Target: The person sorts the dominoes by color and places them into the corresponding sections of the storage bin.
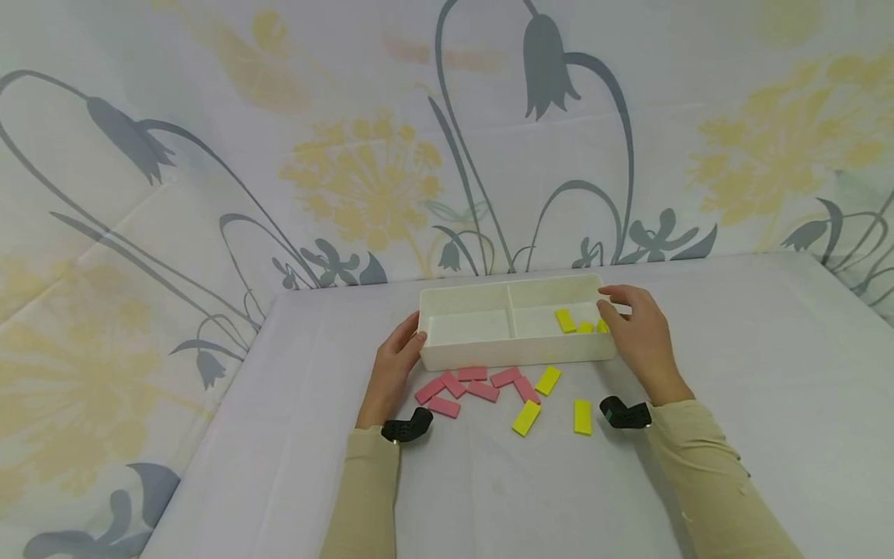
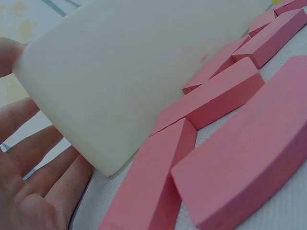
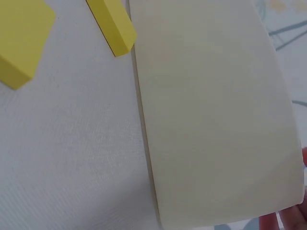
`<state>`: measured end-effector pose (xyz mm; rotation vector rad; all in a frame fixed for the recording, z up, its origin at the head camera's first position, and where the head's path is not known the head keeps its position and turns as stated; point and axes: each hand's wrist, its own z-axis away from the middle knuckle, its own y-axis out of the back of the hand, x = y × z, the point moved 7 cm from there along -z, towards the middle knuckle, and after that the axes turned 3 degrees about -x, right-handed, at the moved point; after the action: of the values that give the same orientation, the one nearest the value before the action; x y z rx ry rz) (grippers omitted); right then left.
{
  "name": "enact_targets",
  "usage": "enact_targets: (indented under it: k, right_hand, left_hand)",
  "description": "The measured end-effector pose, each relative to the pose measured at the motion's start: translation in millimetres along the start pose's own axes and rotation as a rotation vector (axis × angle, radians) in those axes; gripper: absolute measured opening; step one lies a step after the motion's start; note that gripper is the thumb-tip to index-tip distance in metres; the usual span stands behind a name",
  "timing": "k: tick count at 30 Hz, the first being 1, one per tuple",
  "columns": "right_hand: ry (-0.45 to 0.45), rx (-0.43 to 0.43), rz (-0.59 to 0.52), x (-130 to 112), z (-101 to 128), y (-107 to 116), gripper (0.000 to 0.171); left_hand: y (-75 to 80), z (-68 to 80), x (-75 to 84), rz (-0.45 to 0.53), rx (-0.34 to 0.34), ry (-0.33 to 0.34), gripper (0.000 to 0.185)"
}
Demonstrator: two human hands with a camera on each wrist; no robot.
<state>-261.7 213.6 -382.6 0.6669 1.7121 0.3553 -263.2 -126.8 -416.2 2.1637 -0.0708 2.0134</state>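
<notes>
The right hand (image 1: 639, 330) covers the right end of the white tray (image 1: 489, 357), and one of the yellow blocks (image 1: 602, 326) inside is half hidden behind its fingers. From the right wrist only fingertips (image 3: 292, 218) peek in at the bottom corner, the tray wall running off the frame. From the left wrist the pink blocks (image 2: 230, 96) are cut by the edges, and the left hand (image 2: 29, 191) is cropped too

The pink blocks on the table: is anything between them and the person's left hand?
Nothing visible. The left hand rests against the left end of the white tray, and the pink blocks lie on the open cloth right beside it, uncovered, in front of the tray's near wall.
</notes>
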Motion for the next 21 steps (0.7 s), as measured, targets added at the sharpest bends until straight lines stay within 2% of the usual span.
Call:
enact_targets:
  k: [4,10,15,16,18,21]
  right_hand:
    - [-0.001,0.059,-0.017,-2,1,6,0.035]
    - [0.001,0.064,-0.040,1,-1,6,0.035]
    - [0.066,0.099,0.012,52,-24,-10,0.033]
    - [0.079,0.084,0.023,58,-27,-14,0.033]
    - [0.097,0.009,0.019,54,-27,-18,0.034]
    - [0.100,-0.157,-0.001,20,-14,-18,0.038]
  left_hand:
    - [0.6,0.2,-0.6,-0.011,0.002,0.007,0.049]
    - [1.0,0.2,-0.8,-0.020,0.003,0.007,0.048]
    - [0.5,0.4,-0.5,-0.008,-0.002,-0.006,0.049]
    - [0.2,0.3,-0.4,-0.005,-0.004,-0.010,0.049]
    - [-0.1,0.0,-0.2,0.002,-0.007,-0.015,0.049]
    - [-0.7,-0.3,0.5,0.007,-0.011,-0.021,0.049]
